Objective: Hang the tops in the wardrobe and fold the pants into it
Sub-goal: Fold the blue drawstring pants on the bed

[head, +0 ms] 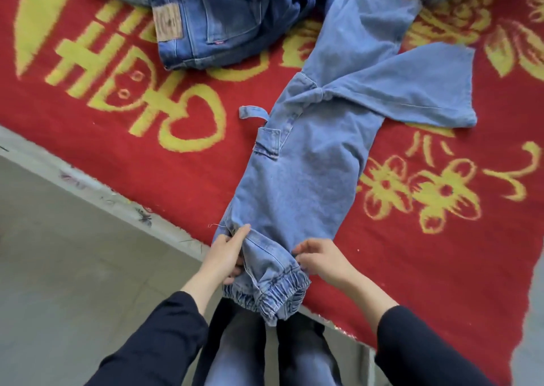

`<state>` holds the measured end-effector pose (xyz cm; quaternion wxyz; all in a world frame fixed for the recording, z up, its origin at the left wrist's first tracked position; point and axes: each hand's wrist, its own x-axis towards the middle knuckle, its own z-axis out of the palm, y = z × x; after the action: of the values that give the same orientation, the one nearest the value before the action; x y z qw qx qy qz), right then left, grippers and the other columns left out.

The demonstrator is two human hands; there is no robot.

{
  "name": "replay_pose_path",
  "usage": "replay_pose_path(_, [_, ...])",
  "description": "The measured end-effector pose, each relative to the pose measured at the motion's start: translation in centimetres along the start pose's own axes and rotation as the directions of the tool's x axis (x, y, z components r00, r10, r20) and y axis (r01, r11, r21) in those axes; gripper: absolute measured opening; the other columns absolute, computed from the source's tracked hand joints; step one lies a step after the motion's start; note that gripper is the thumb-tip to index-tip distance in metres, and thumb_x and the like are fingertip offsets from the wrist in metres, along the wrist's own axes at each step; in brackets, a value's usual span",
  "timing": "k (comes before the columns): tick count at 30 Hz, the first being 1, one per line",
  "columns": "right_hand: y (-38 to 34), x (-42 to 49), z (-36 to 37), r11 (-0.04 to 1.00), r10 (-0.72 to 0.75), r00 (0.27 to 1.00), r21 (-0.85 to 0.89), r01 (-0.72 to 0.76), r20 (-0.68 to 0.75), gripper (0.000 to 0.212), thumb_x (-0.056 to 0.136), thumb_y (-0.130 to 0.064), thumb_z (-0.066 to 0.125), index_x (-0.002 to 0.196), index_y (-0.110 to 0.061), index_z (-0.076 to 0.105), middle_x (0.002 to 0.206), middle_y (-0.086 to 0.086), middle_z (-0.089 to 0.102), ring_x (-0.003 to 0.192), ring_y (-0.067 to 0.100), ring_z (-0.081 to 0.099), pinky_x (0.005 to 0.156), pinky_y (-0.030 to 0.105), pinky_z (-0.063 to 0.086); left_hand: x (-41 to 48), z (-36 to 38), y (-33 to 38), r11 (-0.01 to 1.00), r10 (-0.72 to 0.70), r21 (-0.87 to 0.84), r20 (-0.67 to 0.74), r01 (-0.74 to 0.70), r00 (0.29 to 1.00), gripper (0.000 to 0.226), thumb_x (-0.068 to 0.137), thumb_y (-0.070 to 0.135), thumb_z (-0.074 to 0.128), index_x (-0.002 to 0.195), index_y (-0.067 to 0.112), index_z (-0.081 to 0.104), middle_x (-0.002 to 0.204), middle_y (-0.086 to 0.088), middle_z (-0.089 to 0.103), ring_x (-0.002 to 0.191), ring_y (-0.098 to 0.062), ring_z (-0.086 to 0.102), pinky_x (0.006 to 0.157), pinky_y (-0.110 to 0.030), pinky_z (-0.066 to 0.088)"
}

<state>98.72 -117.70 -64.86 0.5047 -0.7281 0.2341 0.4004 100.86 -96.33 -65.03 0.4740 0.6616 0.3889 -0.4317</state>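
So the light blue pants (303,185) are lying lengthwise on a red blanket (147,150) with big yellow flowers and characters on it. The stretchy waistband (270,294) is the end nearest the person and hangs a little over the blanket's near edge, right above their knees (235,356). The two legs run away from the camera, stacked together most of the way, then split apart at the far end, one going straight up and the other kicked out to the right. A loose denim strap (253,112) sticks out on the left side just above a pocket (269,144). Left hand (228,253) is on the left edge of the pants just above the waistband, top fingers laid along the seam and the lower ones tucked around the fabric, so it has a hold of that side. Right hand (322,260) is on the opposite edge, fingers curled in and pinching the cloth right where the gathered part starts. Both arms are in dark sleeves. Further back on the left, a darker pair of jeans (212,17) sits in a rumpled heap, not touching the light ones as far as I can tell. Grey floor (59,253) shows off to the left.
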Motion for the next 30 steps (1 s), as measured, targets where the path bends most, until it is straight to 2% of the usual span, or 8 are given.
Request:
replay_pose_path(4, [2.4, -2.2, 1.5, 0.978, -0.045, 0.999, -0.203, 0.048, 0.022, 0.027, 0.058, -0.013, 0.062, 0.084, -0.020, 0.065, 0.074, -0.008, 0.062, 0.066, 0.008, 0.053, 0.064, 0.025, 0.044, -1.0, -0.3, 1.7, 0.969, -0.081, 0.240, 0.059, 0.065, 0.995, 0.080, 0.067, 0.079, 0.055, 0.110, 0.012, 0.052, 0.081, -0.004, 0.058, 0.054, -0.021, 0.059, 0.053, -0.026, 0.046])
replay_pose_path(7, [3.4, -3.1, 2.0, 0.915, -0.075, 0.996, -0.393, 0.088, 0.048, 0.027, 0.065, -0.018, 0.063, 0.090, -0.024, 0.056, 0.082, -0.007, 0.062, 0.074, 0.013, 0.055, 0.063, 0.027, 0.042, -1.8, 0.4, 2.1, 0.959, -0.038, 0.282, 0.078, 0.015, 0.996, 0.044, 0.079, 0.046, 0.061, 0.098, 0.007, 0.057, 0.084, -0.011, 0.059, 0.050, -0.024, 0.057, 0.046, -0.025, 0.048])
replay_pose_path(10, [4.7, -4.4, 2.5, 0.880, -0.100, 0.994, -0.463, 0.105, 0.036, 0.016, 0.067, -0.024, 0.063, 0.079, -0.019, 0.053, 0.076, -0.004, 0.061, 0.077, 0.023, 0.058, 0.068, 0.034, 0.045, -2.0, 0.5, 1.6, 0.981, 0.042, 0.183, 0.086, -0.057, 0.995, 0.009, 0.076, 0.012, 0.054, 0.071, 0.009, 0.047, 0.057, -0.006, 0.047, 0.043, -0.022, 0.049, 0.049, -0.035, 0.055])
replay_pose_path(16, [8.7, -7.3, 5.1, 0.879, -0.147, 0.987, -0.449, 0.159, 0.061, 0.049, 0.078, -0.030, 0.064, 0.123, -0.023, 0.047, 0.121, -0.004, 0.064, 0.112, 0.019, 0.058, 0.092, 0.033, 0.045, -2.5, -1.3, 0.3, 0.967, 0.140, 0.172, 0.251, -0.186, 0.958, 0.009, 0.076, 0.000, 0.049, 0.082, 0.005, 0.052, 0.078, -0.009, 0.057, 0.065, -0.017, 0.063, 0.060, -0.029, 0.055])
replay_pose_path(20, [9.8, -7.1, 7.4, 0.862, -0.191, 0.981, -0.474, 0.179, 0.023, 0.019, 0.081, -0.024, 0.056, 0.099, -0.021, 0.051, 0.101, 0.002, 0.067, 0.098, 0.030, 0.060, 0.078, 0.037, 0.045, -3.4, -1.9, -0.7, 0.964, 0.200, 0.107, 0.301, -0.241, 0.932, 0.041, 0.076, -0.005, 0.050, 0.112, 0.012, 0.059, 0.103, -0.009, 0.069, 0.090, -0.023, 0.067, 0.075, -0.036, 0.056])
replay_pose_path(25, [10.6, -9.9, 11.7, 0.745, -0.295, 0.949, -0.595, 0.300, 0.110, 0.013, 0.087, -0.023, 0.049, 0.093, -0.013, 0.043, 0.090, 0.019, 0.063, 0.085, 0.041, 0.054, 0.063, 0.040, 0.031, -3.2, -3.5, -2.5, 0.963, 0.238, 0.072, 0.231, -0.261, 0.943, 0.051, 0.063, -0.008, 0.045, 0.108, 0.008, 0.063, 0.089, -0.013, 0.062, 0.079, -0.024, 0.056, 0.066, -0.032, 0.046])
replay_pose_path(27, [11.1, -11.0, 12.7, 0.693, -0.280, 0.935, -0.628, 0.353, 0.217, 0.011, 0.085, -0.015, 0.046, 0.094, -0.010, 0.047, 0.090, 0.021, 0.062, 0.085, 0.042, 0.054, 0.062, 0.039, 0.027, -2.3, -4.4, -3.6, 0.924, 0.263, 0.269, 0.077, -0.274, 0.962, 0.036, 0.072, -0.010, 0.045, 0.100, 0.002, 0.064, 0.083, -0.013, 0.060, 0.077, -0.023, 0.054, 0.067, -0.032, 0.043])
replay_pose_path(30, [11.5, -10.3, 11.3, 0.866, -0.197, 0.980, -0.468, 0.175, 0.001, 0.011, 0.080, -0.010, 0.047, 0.087, -0.018, 0.048, 0.086, 0.009, 0.064, 0.085, 0.032, 0.057, 0.066, 0.037, 0.034, -1.5, -5.2, -5.2, 0.752, 0.309, 0.633, -0.092, -0.184, 0.947, 0.019, 0.084, 0.003, 0.056, 0.102, 0.008, 0.057, 0.093, -0.008, 0.057, 0.090, -0.027, 0.055, 0.075, -0.031, 0.041])
